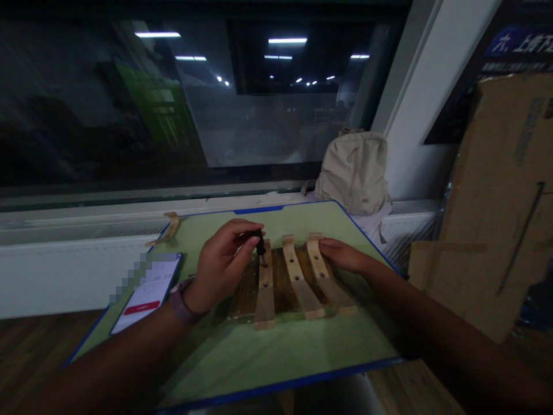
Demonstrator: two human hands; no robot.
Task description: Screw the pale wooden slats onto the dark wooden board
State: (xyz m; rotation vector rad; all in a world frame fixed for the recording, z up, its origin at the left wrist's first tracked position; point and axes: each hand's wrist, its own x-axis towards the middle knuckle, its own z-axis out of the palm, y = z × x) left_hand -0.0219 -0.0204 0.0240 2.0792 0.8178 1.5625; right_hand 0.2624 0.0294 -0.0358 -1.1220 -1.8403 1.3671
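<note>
Your forearms (pixel 125 357) flank the board (pixel 280 279); left hand (pixel 225 256) pinches screwdriver (pixel 261 244) on its left strip (pixel 265 304); right hand (pixel 342 255), grip unclear, maybe steadies it.

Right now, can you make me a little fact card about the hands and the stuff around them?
Left hand: holds a screwdriver, tip down at the left wooden strip
Right hand: by the far end of the right wooden strip; its grip is hard to see
Middle wooden strip: between the other two
Brown board: under all three strips
Phone: on the green table, left of the board
Backpack: beyond the table
</note>
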